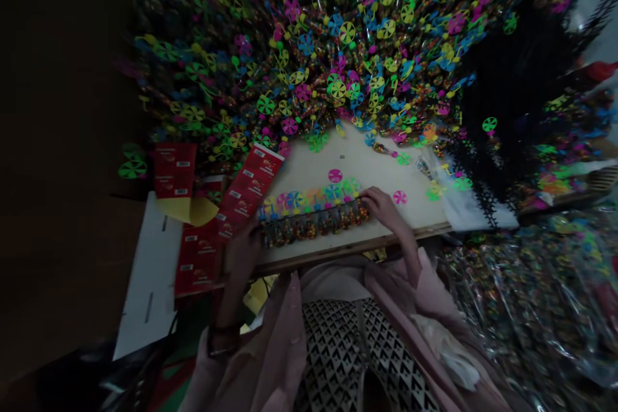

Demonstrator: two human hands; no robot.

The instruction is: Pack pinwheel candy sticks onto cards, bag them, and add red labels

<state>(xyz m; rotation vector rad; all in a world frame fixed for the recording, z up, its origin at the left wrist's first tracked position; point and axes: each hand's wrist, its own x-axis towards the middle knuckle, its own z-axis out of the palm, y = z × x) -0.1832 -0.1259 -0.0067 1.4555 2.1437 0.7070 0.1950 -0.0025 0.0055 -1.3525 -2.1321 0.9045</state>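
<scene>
A row of small clear bottles [318,224] filled with colourful candy lies side by side on the pale board, their neon pinwheel tops pointing away from me. A thin black plastic strip [313,211] runs across their necks. At the row's right end, my right hand [380,203] has its fingers closed on the strip's end, by the last bottle. My left hand [244,248] is at the left end, in shadow, beside a strip of red printed cards [248,190]; its fingers are hard to make out.
A large heap of pinwheel-topped candy bottles [299,58] covers the back. Black strips [512,90] are piled at right, above a clear plastic bag [476,206]. More red cards [174,164] and a white panel [149,283] lie left. Bagged bottles [535,290] fill the lower right.
</scene>
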